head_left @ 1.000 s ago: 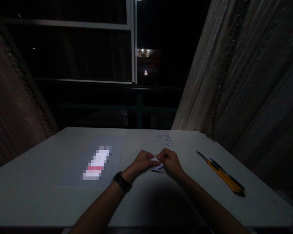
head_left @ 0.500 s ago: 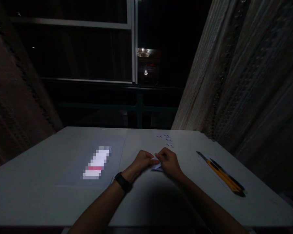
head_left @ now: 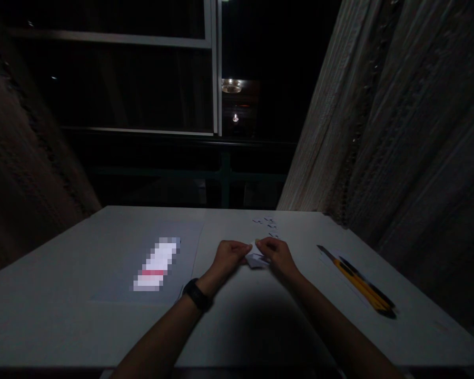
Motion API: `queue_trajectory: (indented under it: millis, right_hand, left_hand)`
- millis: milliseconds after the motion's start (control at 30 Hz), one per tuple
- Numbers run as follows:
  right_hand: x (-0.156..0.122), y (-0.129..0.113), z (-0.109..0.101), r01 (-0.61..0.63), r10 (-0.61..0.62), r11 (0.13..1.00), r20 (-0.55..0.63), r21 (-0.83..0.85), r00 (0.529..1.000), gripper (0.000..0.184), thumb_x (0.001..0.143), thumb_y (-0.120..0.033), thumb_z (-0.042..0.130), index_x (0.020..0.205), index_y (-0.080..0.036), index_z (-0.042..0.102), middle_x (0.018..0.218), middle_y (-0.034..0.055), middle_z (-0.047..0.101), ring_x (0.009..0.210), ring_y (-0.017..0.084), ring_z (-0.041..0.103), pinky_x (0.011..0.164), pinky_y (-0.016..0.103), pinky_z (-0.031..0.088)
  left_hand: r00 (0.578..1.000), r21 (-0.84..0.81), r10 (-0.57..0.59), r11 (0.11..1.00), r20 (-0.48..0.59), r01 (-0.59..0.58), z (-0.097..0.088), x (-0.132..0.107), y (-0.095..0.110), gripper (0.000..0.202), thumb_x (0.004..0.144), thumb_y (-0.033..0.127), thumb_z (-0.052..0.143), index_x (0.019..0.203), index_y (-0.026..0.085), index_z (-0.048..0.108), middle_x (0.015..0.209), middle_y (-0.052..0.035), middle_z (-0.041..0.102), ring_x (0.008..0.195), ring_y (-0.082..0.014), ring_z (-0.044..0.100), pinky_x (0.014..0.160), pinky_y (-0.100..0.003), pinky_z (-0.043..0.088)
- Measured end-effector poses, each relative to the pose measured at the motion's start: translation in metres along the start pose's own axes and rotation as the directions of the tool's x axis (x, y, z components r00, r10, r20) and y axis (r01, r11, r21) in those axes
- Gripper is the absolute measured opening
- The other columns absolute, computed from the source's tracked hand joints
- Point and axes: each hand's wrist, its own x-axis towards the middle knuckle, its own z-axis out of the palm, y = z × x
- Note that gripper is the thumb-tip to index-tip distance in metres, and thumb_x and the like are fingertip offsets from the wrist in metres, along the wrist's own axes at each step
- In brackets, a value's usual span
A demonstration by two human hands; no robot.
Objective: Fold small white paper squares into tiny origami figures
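Observation:
A small folded piece of white paper [head_left: 256, 259] is held just over the table between my two hands. My left hand [head_left: 229, 258], with a black watch on its wrist, pinches the paper's left side. On the opposite side my right hand [head_left: 277, 255] grips it with thumb and fingers. Creases and a dark edge show on the paper, though fingertips cover part of it. Beyond the hands lie several small folded paper pieces [head_left: 269, 225].
The white table [head_left: 229, 337] stands before a dark window. To the left, a blurred-out bright screen [head_left: 157, 265] rests on a paper sheet [head_left: 114, 287]. A yellow utility knife [head_left: 359, 281] and a dark pen [head_left: 373, 287] lie at right. Curtains [head_left: 324, 116] hang on both sides.
The paper between my hands has opened out and shows more of its folded surface. My fingers have shifted to its upper edges, with the hands slightly farther apart.

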Motion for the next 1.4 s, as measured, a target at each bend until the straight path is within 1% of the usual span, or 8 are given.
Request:
queue_trajectory:
  millis: [100, 167, 400, 533, 700, 1000, 1167, 1400]
  right_hand:
    - [-0.0001, 0.0021, 0.002, -0.03, 0.028, 0.992, 0.013, 0.124, 1.0, 0.032, 0.066, -0.045, 0.062, 0.082, -0.017, 0.06, 0.055, -0.0017, 0.058, 0.053, 0.015, 0.055, 0.051, 0.025, 0.04]
    - [0.0004, 0.0047, 0.0029, -0.049, 0.046, 0.983, 0.017, 0.176, 0.999, 0.036, 0.064, -0.044, 0.065, 0.087, -0.017, 0.058, 0.051, -0.0033, 0.057, 0.05, 0.014, 0.054, 0.049, 0.024, 0.04]
    - [0.0012, 0.0057, 0.0018, -0.025, 0.037, 0.983, -0.062, 0.185, 0.997, 0.029, 0.059, -0.035, 0.07, 0.077, -0.017, 0.058, 0.041, -0.0075, 0.05, 0.04, 0.009, 0.045, 0.047, 0.023, 0.037]
    - [0.0011, 0.0061, 0.0009, -0.004, 0.013, 0.985, -0.05, 0.174, 0.999, 0.026, 0.06, -0.032, 0.07, 0.077, -0.017, 0.058, 0.041, -0.0085, 0.046, 0.039, 0.008, 0.041, 0.046, 0.022, 0.035]
    - [-0.0003, 0.0043, 0.0013, 0.001, -0.003, 0.995, 0.022, 0.102, 1.0, 0.025, 0.06, -0.031, 0.069, 0.078, -0.017, 0.06, 0.04, -0.0084, 0.046, 0.039, 0.009, 0.041, 0.044, 0.022, 0.034]
    - [-0.0006, 0.0038, -0.0007, 0.013, -0.018, 0.998, 0.084, 0.064, 0.996, 0.024, 0.064, -0.033, 0.066, 0.08, -0.017, 0.058, 0.041, -0.0069, 0.051, 0.041, 0.011, 0.049, 0.047, 0.022, 0.039]
    - [-0.0012, 0.0015, -0.0014, 0.034, -0.035, 0.999, 0.098, 0.012, 0.995, 0.02, 0.065, -0.029, 0.065, 0.08, -0.017, 0.059, 0.044, -0.0057, 0.053, 0.044, 0.011, 0.05, 0.048, 0.022, 0.039]
    - [-0.0009, 0.0007, -0.0001, 0.05, -0.051, 0.999, 0.108, 0.011, 0.993, 0.019, 0.068, -0.032, 0.062, 0.08, -0.017, 0.06, 0.047, -0.0047, 0.055, 0.044, 0.011, 0.05, 0.047, 0.022, 0.038]
  left_hand:
    - [0.998, -0.066, 0.007, 0.998, -0.061, -0.011, -0.0012, 0.0, 0.0005, 0.041, 0.054, 0.046, 0.071, 0.066, 0.007, 0.068, 0.058, -0.0058, 0.063, 0.053, -0.0134, 0.054, 0.052, -0.024, 0.041]
    - [0.995, -0.084, 0.008, 0.996, -0.095, -0.016, -0.0018, 0.0, 0.0008, 0.04, 0.053, 0.045, 0.072, 0.066, 0.007, 0.068, 0.06, -0.0074, 0.064, 0.053, -0.0139, 0.055, 0.053, -0.024, 0.042]
    - [0.999, -0.121, 0.019, 0.992, -0.043, -0.024, -0.0014, -0.0006, 0.0044, 0.039, 0.056, 0.041, 0.072, 0.074, 0.006, 0.069, 0.065, -0.0087, 0.066, 0.056, -0.0142, 0.056, 0.054, -0.024, 0.042]
    - [0.998, -0.041, 0.068, 0.997, -0.009, -0.068, -0.003, -0.0006, 0.0041, 0.038, 0.061, 0.043, 0.068, 0.071, 0.007, 0.069, 0.063, -0.0076, 0.065, 0.058, -0.0143, 0.056, 0.055, -0.024, 0.04]
    - [1.0, -0.088, -0.009, 0.996, 0.03, 0.012, -0.0025, -0.0012, 0.0026, 0.039, 0.056, 0.04, 0.073, 0.074, 0.006, 0.068, 0.064, -0.008, 0.065, 0.055, -0.013, 0.054, 0.05, -0.022, 0.038]
    - [0.994, -0.083, -0.04, 0.996, -0.103, 0.032, -0.0013, -0.0009, 0.0035, 0.034, 0.049, 0.038, 0.077, 0.059, 0.008, 0.064, 0.05, -0.001, 0.056, 0.045, -0.0081, 0.046, 0.044, -0.02, 0.031]
    - [0.996, -0.051, -0.047, 0.998, -0.075, 0.044, -0.0033, 0.0002, 0.0032, 0.037, 0.053, 0.044, 0.073, 0.06, 0.008, 0.065, 0.051, -0.0024, 0.057, 0.045, -0.0093, 0.047, 0.043, -0.021, 0.032]
    - [0.987, 0.039, 0.003, 0.999, -0.163, 0.004, -0.0047, 0.0037, 0.0014, 0.04, 0.054, 0.047, 0.071, 0.059, 0.008, 0.066, 0.049, -0.0027, 0.057, 0.043, -0.009, 0.045, 0.042, -0.021, 0.031]
